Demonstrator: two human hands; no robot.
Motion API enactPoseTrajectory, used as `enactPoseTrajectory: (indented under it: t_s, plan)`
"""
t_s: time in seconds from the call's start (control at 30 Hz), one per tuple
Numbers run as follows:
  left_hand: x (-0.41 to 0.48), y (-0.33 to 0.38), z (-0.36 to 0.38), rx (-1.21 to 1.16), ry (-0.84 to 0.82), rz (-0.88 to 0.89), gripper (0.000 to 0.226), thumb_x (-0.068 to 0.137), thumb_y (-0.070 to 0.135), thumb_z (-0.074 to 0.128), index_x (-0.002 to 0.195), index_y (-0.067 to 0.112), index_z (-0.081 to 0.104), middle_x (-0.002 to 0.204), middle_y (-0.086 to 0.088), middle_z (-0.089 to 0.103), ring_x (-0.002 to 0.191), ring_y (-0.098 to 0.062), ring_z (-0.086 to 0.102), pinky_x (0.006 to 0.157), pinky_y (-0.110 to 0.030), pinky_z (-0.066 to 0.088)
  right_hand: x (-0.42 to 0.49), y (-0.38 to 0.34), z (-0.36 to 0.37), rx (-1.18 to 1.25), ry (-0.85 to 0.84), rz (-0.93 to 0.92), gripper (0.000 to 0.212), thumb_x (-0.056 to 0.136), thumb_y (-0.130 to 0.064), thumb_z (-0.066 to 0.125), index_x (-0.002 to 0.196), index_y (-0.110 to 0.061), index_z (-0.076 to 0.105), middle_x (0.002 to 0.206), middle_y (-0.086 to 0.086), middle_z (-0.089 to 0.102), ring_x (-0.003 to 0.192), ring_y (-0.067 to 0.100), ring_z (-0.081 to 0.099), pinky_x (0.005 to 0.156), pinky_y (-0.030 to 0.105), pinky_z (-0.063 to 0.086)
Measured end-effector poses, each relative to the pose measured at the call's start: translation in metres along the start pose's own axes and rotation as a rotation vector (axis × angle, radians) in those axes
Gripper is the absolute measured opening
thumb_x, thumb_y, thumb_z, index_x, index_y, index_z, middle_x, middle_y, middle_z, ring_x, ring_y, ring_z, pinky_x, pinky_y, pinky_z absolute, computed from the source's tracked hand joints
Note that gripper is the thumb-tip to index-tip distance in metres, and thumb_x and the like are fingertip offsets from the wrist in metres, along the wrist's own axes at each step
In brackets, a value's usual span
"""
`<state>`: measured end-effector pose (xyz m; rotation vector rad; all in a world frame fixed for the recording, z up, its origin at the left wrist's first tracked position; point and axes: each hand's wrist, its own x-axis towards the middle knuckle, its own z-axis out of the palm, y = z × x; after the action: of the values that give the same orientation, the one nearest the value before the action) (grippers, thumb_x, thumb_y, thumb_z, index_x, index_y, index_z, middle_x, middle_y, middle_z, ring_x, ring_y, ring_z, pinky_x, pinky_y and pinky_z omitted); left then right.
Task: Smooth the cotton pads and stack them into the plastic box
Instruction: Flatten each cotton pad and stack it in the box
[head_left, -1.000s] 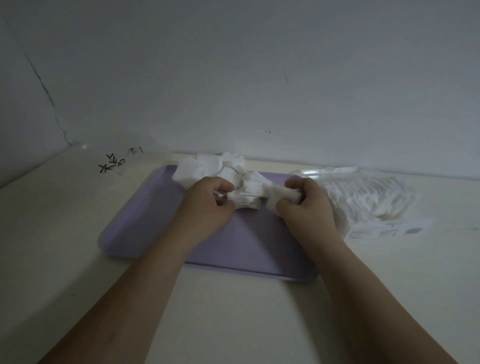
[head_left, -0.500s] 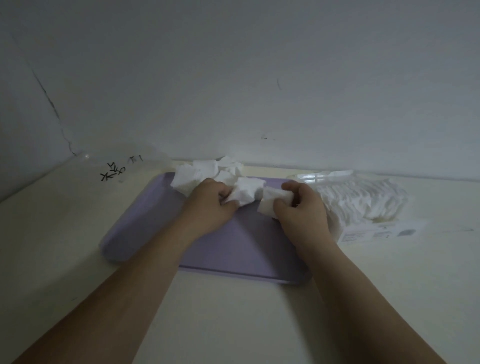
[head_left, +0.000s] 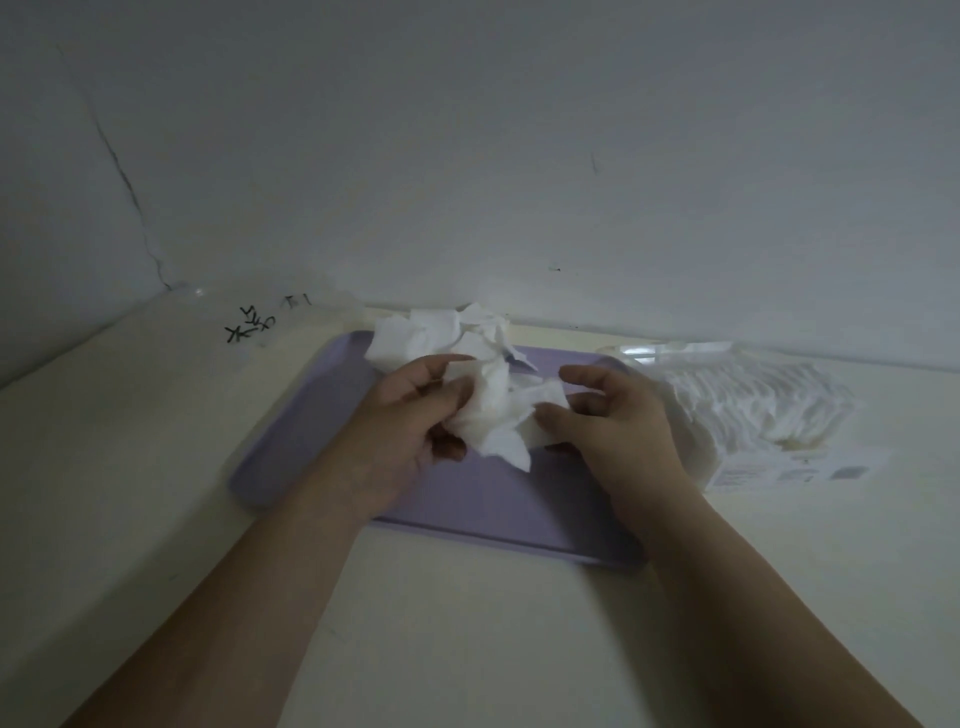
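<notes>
White, crumpled wad of cotton pads (head_left: 498, 415) sits between the 2 hands over a lavender tray (head_left: 311, 415). The left hand (head_left: 410, 415) grips 1 side and the right hand (head_left: 608, 421) pinches the other edge. Beyond the left hand lie more loose pads (head_left: 421, 338). A clear plastic pack of stacked pads (head_left: 753, 410) rests on the counter (head_left: 156, 467), just right of the right hand.

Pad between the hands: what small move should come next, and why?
Probably draw the hands apart to pull the pad flat. It is crumpled, held over the tray; the left hand grips one side and the right hand pinches the other, so neither needs to regrasp.
</notes>
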<state>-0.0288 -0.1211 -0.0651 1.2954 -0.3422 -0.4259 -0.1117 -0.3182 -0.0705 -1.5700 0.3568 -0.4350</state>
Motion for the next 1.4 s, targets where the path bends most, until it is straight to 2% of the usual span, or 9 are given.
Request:
enactPoseTrajectory:
  t_s: [0.1,0.2,0.37,0.5,0.63,0.8,0.9,1.13,1.4]
  plan:
    - [0.0,0.0,0.0,0.155,0.09,0.104,0.016,0.099,0.009,0.065,0.112,0.011,0.074,0.092,-0.006,0.075,0.073,-0.013,0.066,0.055,-0.024,0.051,0.001,-0.001,0.002,-0.086,0.051,-0.065,0.036,0.084,-0.008,0.083,0.117,-0.015,0.071,0.089,0.005,0.08,0.085,0.024,0.078,0.079,0.046,0.066]
    - [0.002,-0.002,-0.003,0.269,0.175,0.178,0.016,0.097,0.006,0.069,0.111,0.01,0.075,0.097,-0.003,0.08,0.083,-0.006,0.071,0.071,-0.018,0.056,-0.001,-0.002,0.003,-0.236,0.133,-0.15,0.033,0.083,-0.018,0.078,0.115,-0.025,0.073,0.092,-0.003,0.078,0.086,0.016,0.075,0.084,0.044,0.063]
    - [0.004,-0.003,-0.006,0.261,0.237,0.25,0.014,0.089,0.02,0.078,0.102,0.025,0.079,0.102,0.0,0.079,0.097,-0.014,0.068,0.088,-0.028,0.053,-0.008,-0.006,0.005,-0.259,0.193,-0.213,0.033,0.089,-0.014,0.072,0.12,-0.026,0.07,0.096,-0.01,0.074,0.085,-0.004,0.068,0.075,0.01,0.051]
    - [0.003,0.005,-0.002,-0.007,0.157,0.266,0.012,0.093,0.015,0.073,0.104,0.019,0.077,0.098,-0.01,0.072,0.084,-0.022,0.062,0.063,-0.032,0.051,-0.007,-0.004,0.007,-0.187,0.189,-0.187,0.034,0.088,-0.014,0.074,0.12,-0.027,0.07,0.097,-0.005,0.076,0.086,0.012,0.075,0.084,0.04,0.064]
    - [-0.007,0.009,0.01,-0.132,0.039,0.122,0.016,0.102,0.008,0.059,0.11,0.013,0.071,0.086,-0.007,0.07,0.066,-0.017,0.065,0.046,-0.024,0.044,-0.006,-0.005,0.007,-0.049,0.118,-0.169,0.034,0.088,-0.003,0.076,0.119,-0.016,0.071,0.092,0.007,0.077,0.085,0.024,0.077,0.068,0.035,0.065]
    - [-0.007,-0.005,0.012,0.032,-0.007,0.153,0.01,0.095,0.015,0.072,0.104,0.018,0.076,0.095,-0.014,0.074,0.079,-0.029,0.063,0.063,-0.038,0.051,-0.012,-0.008,0.013,0.132,-0.094,-0.102,0.028,0.085,0.001,0.081,0.109,-0.012,0.077,0.094,0.016,0.08,0.094,0.038,0.077,0.087,0.054,0.063]
    - [-0.007,-0.006,0.013,0.058,0.023,0.165,0.013,0.097,0.006,0.068,0.105,0.015,0.074,0.1,-0.008,0.078,0.09,-0.018,0.071,0.075,-0.032,0.059,-0.016,-0.01,0.014,0.161,-0.136,-0.087,0.021,0.087,-0.004,0.081,0.108,-0.009,0.078,0.096,0.018,0.08,0.096,0.037,0.077,0.092,0.055,0.061]
    - [-0.01,-0.003,0.014,0.164,0.081,0.183,0.012,0.094,0.008,0.073,0.103,0.016,0.076,0.083,0.0,0.073,0.064,-0.006,0.06,0.058,-0.02,0.048,-0.018,-0.012,0.015,0.244,-0.119,-0.075,0.021,0.091,0.005,0.072,0.107,-0.008,0.077,0.104,0.025,0.077,0.102,0.04,0.075,0.094,0.053,0.061]
    - [-0.01,-0.004,0.016,0.251,0.158,0.248,0.015,0.086,0.017,0.084,0.099,0.021,0.076,0.09,-0.006,0.078,0.076,-0.017,0.071,0.07,-0.035,0.06,-0.018,-0.02,0.014,0.339,-0.25,-0.001,0.036,0.097,0.009,0.053,0.126,-0.008,0.068,0.102,0.008,0.076,0.098,0.027,0.075,0.088,0.048,0.063]
